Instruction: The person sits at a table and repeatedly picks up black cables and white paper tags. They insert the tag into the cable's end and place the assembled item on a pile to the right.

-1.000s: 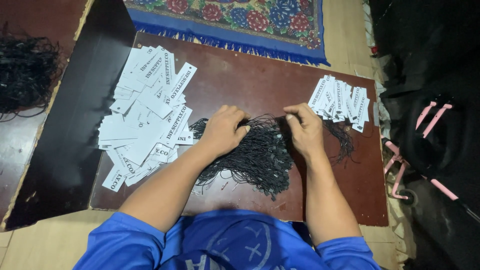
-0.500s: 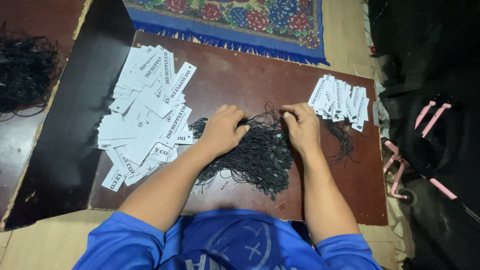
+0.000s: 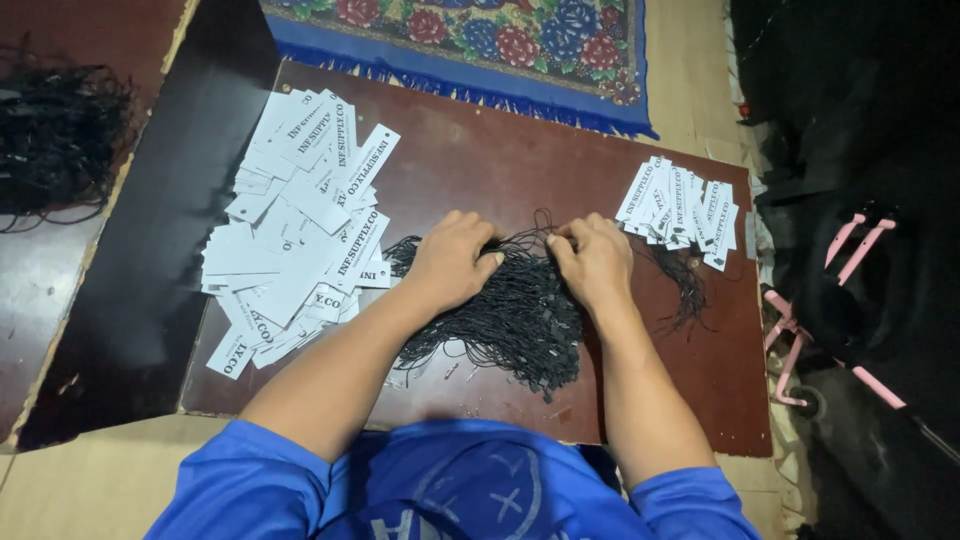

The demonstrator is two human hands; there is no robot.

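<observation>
Black cord loops [image 3: 520, 310] lie in a tangled heap at table centre, directly under and between both hands. Left hand [image 3: 452, 262]: fingers curled down, grip pinched on strands at the heap's upper left edge. Right hand [image 3: 597, 262]: fingers bent, grip pinched on strands at the heap's upper right edge. The 2 hands are near each other, fingertips facing, with a few strands raised between them. Most of the heap spreads toward the person, below the wrists.

Left of the left hand: a large loose pile of white paper tags [image 3: 300, 225], touching the heap's left fringe. Right of the right hand: a smaller fanned stack of white tags [image 3: 680, 208], with a thin tuft of cords [image 3: 685, 290] trailing beneath it. All rest on the dark brown table [image 3: 480, 160]. Beyond the far edge lies a blue floral rug [image 3: 480, 40]. Far left, apart: another dark cord bundle [image 3: 60, 140].
</observation>
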